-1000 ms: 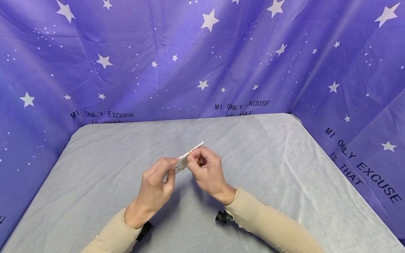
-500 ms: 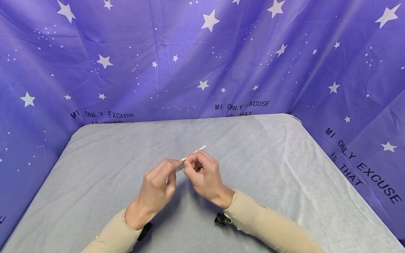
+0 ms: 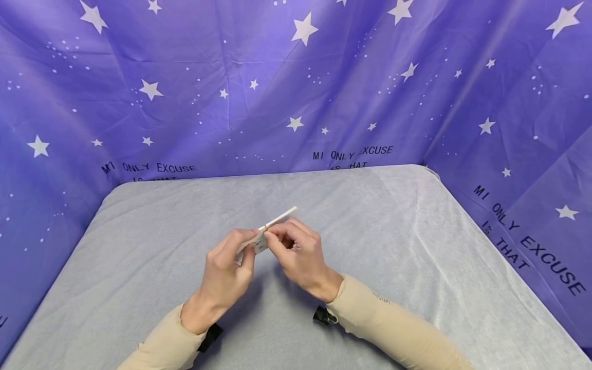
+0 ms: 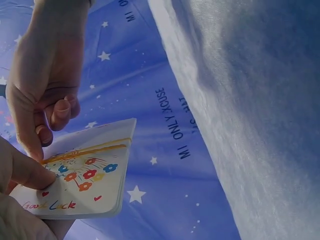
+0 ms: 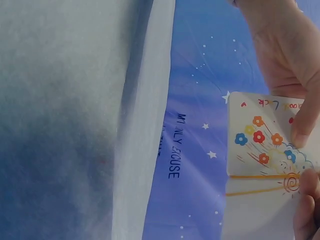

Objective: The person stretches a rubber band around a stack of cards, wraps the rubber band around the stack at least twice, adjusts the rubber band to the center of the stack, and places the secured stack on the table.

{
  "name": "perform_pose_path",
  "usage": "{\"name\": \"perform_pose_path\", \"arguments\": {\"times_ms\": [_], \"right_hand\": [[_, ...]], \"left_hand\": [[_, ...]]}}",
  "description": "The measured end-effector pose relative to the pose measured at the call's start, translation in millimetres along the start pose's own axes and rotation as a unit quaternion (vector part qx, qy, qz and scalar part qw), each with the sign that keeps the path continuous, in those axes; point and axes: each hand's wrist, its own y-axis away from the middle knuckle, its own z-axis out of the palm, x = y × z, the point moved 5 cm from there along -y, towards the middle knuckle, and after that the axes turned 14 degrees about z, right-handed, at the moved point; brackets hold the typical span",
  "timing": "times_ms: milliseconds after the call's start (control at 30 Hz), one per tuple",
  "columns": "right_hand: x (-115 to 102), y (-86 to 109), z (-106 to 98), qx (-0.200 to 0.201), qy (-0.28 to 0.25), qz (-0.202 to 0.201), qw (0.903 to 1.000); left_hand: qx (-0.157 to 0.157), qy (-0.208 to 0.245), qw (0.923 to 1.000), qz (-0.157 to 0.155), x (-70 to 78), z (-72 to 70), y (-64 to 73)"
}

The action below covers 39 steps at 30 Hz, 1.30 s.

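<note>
A small white notebook [image 3: 261,244] with rounded corners is held aslant above the table. Its cover shows coloured flowers, hearts and "Good Luck" lettering in the left wrist view. My left hand [image 3: 227,267] grips the lettered end, thumb [image 4: 32,172] flat on the cover. Around the notebook runs an orange-yellow rubber band [image 4: 100,148]; its two strands lie slightly apart across the notebook in the right wrist view. My right hand [image 3: 298,252] pinches the band at the notebook's near long edge, with thumb and index finger together. Part of the notebook is hidden behind the right fingers.
A grey cloth covers the table [image 3: 370,226] beneath both hands. Purple curtains [image 3: 259,61] with white stars and black lettering stand behind it and along both sides. Black straps [image 3: 325,315] hang under the sleeve cuffs.
My right fingertips have shifted slightly left along the notebook, towards the left hand. The notebook tipped half a second ago, and more of its cover shows again now.
</note>
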Motion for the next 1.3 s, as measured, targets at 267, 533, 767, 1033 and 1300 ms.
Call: {"name": "perform_pose_path", "arguments": {"times_ms": [267,533,767,1033,1300], "right_hand": [[12.6,-2.8,-3.7,-0.003,0.010,0.048,0.9988],[22.6,-0.1,0.2,-0.035,0.065,0.056,0.9957],[23.8,2.4,3.1,-0.035,0.117,0.033,0.9919],[22.5,2.3,3.9,-0.031,0.159,0.012,0.9866],[19.4,3.1,6.1,-0.047,0.164,0.015,0.9852]], "left_hand": [[0.045,0.008,0.9967,-0.067,-14.2,-13.8,1.7],[0.087,0.062,0.9817,-0.157,-24.7,-22.7,2.5],[0.103,0.095,0.9714,-0.192,-26.7,-23.2,2.9],[0.098,0.104,0.9707,-0.193,-25.3,-21.1,2.9],[0.131,0.112,0.9624,-0.210,-24.6,-22.0,4.8]]}}
